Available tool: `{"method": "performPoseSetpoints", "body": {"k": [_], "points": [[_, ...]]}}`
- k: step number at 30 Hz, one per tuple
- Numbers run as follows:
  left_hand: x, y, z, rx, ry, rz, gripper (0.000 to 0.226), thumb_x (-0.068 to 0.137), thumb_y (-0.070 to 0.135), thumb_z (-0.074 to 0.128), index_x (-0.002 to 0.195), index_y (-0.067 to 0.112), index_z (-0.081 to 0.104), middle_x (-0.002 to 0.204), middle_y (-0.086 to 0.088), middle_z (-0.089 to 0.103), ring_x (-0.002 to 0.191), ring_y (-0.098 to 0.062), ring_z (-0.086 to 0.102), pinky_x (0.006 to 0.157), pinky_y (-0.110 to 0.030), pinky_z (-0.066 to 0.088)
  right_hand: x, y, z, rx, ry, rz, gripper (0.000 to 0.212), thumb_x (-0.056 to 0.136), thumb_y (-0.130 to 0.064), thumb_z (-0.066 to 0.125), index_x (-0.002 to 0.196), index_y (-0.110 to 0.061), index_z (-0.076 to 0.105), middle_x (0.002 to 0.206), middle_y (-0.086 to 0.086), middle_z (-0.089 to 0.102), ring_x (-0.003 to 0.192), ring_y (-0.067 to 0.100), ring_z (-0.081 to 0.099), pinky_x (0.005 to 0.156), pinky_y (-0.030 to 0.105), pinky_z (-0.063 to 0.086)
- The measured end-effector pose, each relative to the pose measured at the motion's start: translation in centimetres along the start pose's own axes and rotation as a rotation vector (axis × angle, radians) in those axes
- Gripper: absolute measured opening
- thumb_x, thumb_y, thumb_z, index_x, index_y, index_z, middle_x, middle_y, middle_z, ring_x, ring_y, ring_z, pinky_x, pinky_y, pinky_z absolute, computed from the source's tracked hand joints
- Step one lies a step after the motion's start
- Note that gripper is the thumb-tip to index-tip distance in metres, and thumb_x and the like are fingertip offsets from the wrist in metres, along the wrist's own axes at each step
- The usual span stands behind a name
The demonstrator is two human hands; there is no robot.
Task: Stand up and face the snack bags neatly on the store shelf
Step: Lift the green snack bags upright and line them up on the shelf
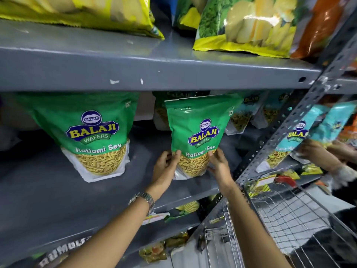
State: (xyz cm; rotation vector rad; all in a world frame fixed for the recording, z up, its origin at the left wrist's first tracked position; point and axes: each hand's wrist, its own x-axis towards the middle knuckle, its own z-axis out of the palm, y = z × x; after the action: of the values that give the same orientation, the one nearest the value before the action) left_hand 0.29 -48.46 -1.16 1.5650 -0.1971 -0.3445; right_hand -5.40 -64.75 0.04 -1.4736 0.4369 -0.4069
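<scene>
A green Ratlami Sev snack bag (197,130) stands upright, label forward, on the grey middle shelf (58,190). My left hand (166,165) grips its lower left edge and my right hand (219,163) grips its lower right edge. A second, larger-looking green Ratlami Sev bag (92,132) stands upright to the left, untouched. Behind the held bag, more bags (241,117) stand at the back of the shelf, partly hidden.
Yellow chip bags (245,26) sit on the upper shelf (154,74). A perforated steel upright (289,128) bounds the shelf on the right. Beyond it another person's hands (316,151) handle teal bags (297,136). A wire cart (289,219) stands at lower right.
</scene>
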Motion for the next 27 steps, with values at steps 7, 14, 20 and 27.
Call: {"method": "performPoseSetpoints", "body": {"k": [7, 14, 20, 27], "points": [[-2.7, -0.5, 0.3, 0.033, -0.034, 0.011, 0.036, 0.077, 0.065, 0.05, 0.087, 0.031, 0.056, 0.098, 0.01, 0.066, 0.093, -0.008, 0.062, 0.087, -0.04, 0.055, -2.6, 0.5, -1.2, -0.068, 0.057, 0.038, 0.047, 0.094, -0.027, 0.05, 0.138, -0.018, 0.038, 0.138, 0.007, 0.051, 0.122, 0.024, 0.051, 0.104, 0.047, 0.042], [-3.2, -0.5, 0.3, 0.01, -0.072, -0.018, 0.05, 0.073, 0.068, 0.05, 0.1, 0.026, 0.057, 0.115, -0.003, 0.065, 0.105, -0.018, 0.062, 0.094, -0.046, 0.053, -2.8, 1.1, -1.3, -0.051, 0.058, 0.013, 0.044, 0.095, -0.026, 0.048, 0.137, -0.017, 0.04, 0.138, 0.006, 0.052, 0.123, 0.022, 0.051, 0.096, 0.036, 0.045], [-3.5, -0.6, -0.2, 0.015, -0.022, -0.004, 0.05, 0.092, 0.043, 0.053, 0.134, 0.017, 0.047, 0.142, -0.005, 0.05, 0.13, -0.023, 0.048, 0.109, -0.046, 0.04, -4.4, 0.9, 0.6, 0.004, 0.366, -0.087, 0.046, 0.093, -0.024, 0.052, 0.136, -0.013, 0.04, 0.139, 0.008, 0.048, 0.121, 0.018, 0.048, 0.101, 0.037, 0.04], [-5.7, -2.3, -9.7, -0.17, 0.613, 0.374, 0.029, 0.085, 0.017, 0.066, 0.103, 0.036, 0.053, 0.104, -0.005, 0.059, 0.094, -0.023, 0.059, 0.08, -0.018, 0.049, -11.5, 3.1, 11.7, -0.238, 0.404, -0.541, 0.012, 0.085, -0.021, 0.056, 0.097, -0.021, 0.057, 0.088, 0.002, 0.062, 0.082, 0.017, 0.06, 0.076, 0.038, 0.051]]}}
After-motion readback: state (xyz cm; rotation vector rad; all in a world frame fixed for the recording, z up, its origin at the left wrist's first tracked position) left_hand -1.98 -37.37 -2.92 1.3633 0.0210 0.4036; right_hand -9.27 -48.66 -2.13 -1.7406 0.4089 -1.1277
